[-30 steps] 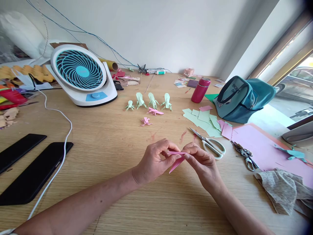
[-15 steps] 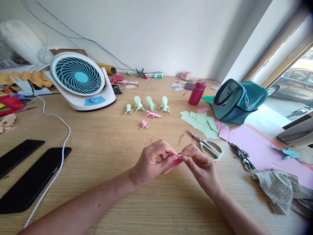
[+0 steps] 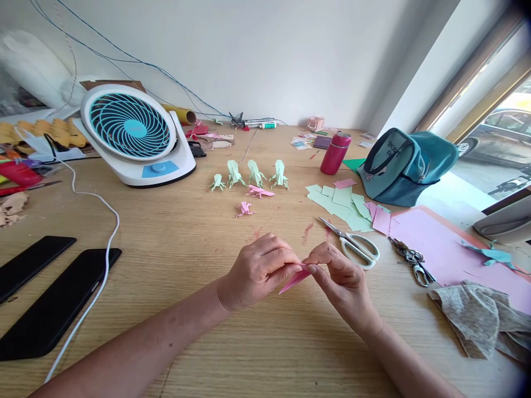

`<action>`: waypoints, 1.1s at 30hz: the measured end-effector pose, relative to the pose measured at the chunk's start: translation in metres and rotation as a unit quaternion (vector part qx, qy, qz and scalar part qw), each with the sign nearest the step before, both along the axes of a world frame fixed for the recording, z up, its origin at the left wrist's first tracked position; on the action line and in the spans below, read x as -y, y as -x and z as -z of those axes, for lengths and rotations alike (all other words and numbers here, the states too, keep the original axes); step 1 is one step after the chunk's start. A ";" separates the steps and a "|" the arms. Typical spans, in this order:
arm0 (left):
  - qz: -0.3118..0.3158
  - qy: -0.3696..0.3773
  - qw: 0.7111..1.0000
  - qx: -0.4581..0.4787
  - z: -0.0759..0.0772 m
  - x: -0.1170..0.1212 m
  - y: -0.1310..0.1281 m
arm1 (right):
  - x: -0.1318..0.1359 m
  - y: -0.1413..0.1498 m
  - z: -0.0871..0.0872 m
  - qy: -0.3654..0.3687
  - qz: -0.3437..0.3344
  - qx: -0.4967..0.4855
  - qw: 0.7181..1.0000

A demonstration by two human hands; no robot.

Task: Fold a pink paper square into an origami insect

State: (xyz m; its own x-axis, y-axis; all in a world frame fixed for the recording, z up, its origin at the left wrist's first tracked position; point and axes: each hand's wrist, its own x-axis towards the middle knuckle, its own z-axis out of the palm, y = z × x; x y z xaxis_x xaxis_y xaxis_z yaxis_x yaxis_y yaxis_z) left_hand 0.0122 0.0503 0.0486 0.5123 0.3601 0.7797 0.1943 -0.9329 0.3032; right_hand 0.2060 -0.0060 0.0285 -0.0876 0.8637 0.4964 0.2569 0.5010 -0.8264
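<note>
A small folded pink paper piece [image 3: 292,279] is pinched between both my hands just above the wooden table [image 3: 199,232]. My left hand [image 3: 257,271] has its fingers closed over the piece's upper part. My right hand [image 3: 338,279] pinches it from the right with thumb and fingertips. The piece's pointed lower end sticks out down and to the left. Beyond my hands stand several green folded paper figures [image 3: 249,174] and two pink ones [image 3: 253,199].
White-handled scissors [image 3: 352,243] lie just right of my hands, with keys [image 3: 410,260], green paper scraps [image 3: 340,202], a pink sheet [image 3: 440,243] and a teal bag [image 3: 409,166] beyond. A fan [image 3: 133,135], a white cable [image 3: 99,232] and two black phones [image 3: 50,287] are at the left.
My left fingers have closed further over the pink piece, covering its upper flap. Both hands stay in about the same spot; the camera has shifted slightly.
</note>
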 end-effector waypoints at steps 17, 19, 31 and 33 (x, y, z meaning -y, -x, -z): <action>0.041 0.051 0.998 0.002 -0.001 0.005 -0.002 | 0.004 0.001 -0.003 0.010 0.000 -0.001 1.000; 0.039 0.057 0.998 0.006 -0.002 0.005 -0.003 | 0.003 0.001 -0.002 0.024 -0.006 -0.014 1.000; 0.058 0.133 0.989 0.030 0.000 0.003 -0.005 | 0.002 0.002 0.003 0.005 0.011 -0.005 1.000; 0.053 0.166 0.984 0.040 0.000 0.004 -0.005 | 0.002 0.002 0.002 0.003 0.015 -0.006 1.000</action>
